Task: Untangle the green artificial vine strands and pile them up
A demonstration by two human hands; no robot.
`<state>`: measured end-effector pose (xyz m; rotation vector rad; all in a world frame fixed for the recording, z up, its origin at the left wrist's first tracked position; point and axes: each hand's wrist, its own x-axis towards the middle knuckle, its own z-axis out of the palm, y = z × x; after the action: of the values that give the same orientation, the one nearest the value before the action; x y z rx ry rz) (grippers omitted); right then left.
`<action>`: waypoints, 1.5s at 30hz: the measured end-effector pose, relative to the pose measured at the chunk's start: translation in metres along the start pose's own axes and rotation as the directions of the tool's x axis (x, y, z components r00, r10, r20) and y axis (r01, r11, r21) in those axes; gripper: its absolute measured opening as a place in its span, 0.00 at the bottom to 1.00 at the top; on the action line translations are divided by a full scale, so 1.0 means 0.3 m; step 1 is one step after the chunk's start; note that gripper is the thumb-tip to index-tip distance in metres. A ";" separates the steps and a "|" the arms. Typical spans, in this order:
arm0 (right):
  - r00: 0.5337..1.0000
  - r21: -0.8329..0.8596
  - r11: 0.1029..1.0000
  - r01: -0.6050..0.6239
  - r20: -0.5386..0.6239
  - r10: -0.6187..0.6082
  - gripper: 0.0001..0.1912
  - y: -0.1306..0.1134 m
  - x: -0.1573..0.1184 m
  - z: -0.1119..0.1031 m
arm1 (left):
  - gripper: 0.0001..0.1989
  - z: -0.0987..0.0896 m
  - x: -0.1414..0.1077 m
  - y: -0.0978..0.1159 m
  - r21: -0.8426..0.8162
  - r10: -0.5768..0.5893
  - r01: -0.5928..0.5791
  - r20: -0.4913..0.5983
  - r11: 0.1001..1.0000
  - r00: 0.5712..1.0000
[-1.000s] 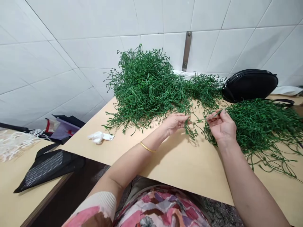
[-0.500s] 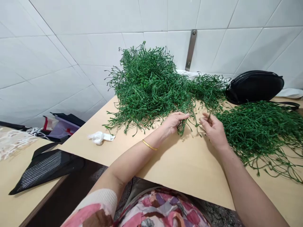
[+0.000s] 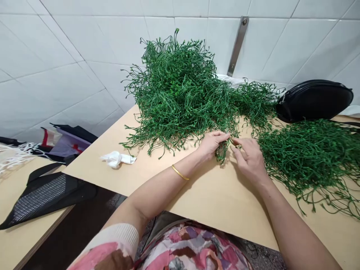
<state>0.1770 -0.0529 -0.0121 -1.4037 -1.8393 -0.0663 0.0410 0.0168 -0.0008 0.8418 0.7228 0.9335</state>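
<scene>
My left hand (image 3: 210,145) is closed, its thumb and fingers pinching a small bunch of thin green strands (image 3: 222,153) that dangles in a loop below the fingers. Close against it, my right hand (image 3: 249,156) is also closed, its thumb and fingertips pinching a green strand at the left fingertips. Behind both hands rises a big tangled heap of green strands (image 3: 177,93) with small knobby tips. To the right of my right hand lies a second, flatter pile of green strands (image 3: 315,157).
A black zipped bag (image 3: 316,100) stands behind the right pile. A crumpled white piece (image 3: 115,159) lies on the wooden table (image 3: 213,198) at left. On a lower surface farther left are a black mesh pouch (image 3: 42,198) and white strands (image 3: 22,154). White tiled wall (image 3: 92,37) stands behind.
My right hand has moved left, and its fingertips now meet those of my left hand at the bunch. The left hand keeps its hold. The view has shifted slightly.
</scene>
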 end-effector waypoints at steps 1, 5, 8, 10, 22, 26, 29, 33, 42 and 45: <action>0.999 0.002 1.000 0.000 0.034 0.000 0.12 0.008 -0.002 0.009 | 0.08 0.000 0.000 -0.001 -0.024 -0.010 0.010 0.000 1.000 1.000; 0.999 -0.023 1.000 -0.003 0.048 0.004 0.10 0.044 -0.005 0.024 | 0.07 0.002 -0.002 -0.002 -0.058 -0.050 0.051 0.014 0.997 0.999; 0.999 -0.088 0.996 -0.020 -0.036 0.017 0.09 0.053 -0.002 0.015 | 0.05 0.001 -0.003 -0.003 -0.071 -0.105 0.109 0.052 0.992 0.993; 0.994 -0.102 0.994 -0.050 -0.098 0.040 0.10 0.054 0.001 0.007 | 0.05 -0.001 -0.005 -0.006 -0.071 -0.137 0.143 0.081 0.987 0.987; 0.963 0.103 0.974 -0.204 -0.160 0.219 0.13 0.050 -0.007 0.007 | 0.05 0.001 -0.014 -0.030 0.111 -0.092 0.086 0.054 0.990 0.994; 0.970 0.059 0.991 -0.121 -0.206 0.131 0.15 0.030 -0.002 0.007 | 0.05 0.018 -0.033 -0.003 0.212 -0.010 0.022 -0.060 0.977 0.998; 0.964 -0.022 0.998 -0.053 -0.263 0.045 0.17 0.025 0.003 0.007 | 0.04 0.028 -0.044 0.012 0.187 -0.043 0.051 -0.047 0.981 0.998; 0.961 -0.096 0.995 0.038 -0.269 -0.063 0.19 0.019 0.002 0.011 | 0.16 0.032 -0.054 0.001 0.159 -0.041 0.041 0.002 0.987 0.999; 0.978 0.236 0.950 0.204 -0.018 -0.206 0.21 -0.072 -0.013 -0.004 | 0.09 0.018 -0.048 -0.087 0.229 0.178 -0.200 0.113 0.953 0.978; 0.997 0.320 0.945 0.071 -0.009 -0.072 0.20 -0.067 -0.012 -0.016 | 0.04 0.009 -0.041 -0.088 0.132 0.065 -0.078 0.102 0.988 0.993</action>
<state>0.1633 -0.0657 -0.0029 -1.1102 -1.8080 0.1910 0.0483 -0.0041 -0.0201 1.0325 0.6812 0.9081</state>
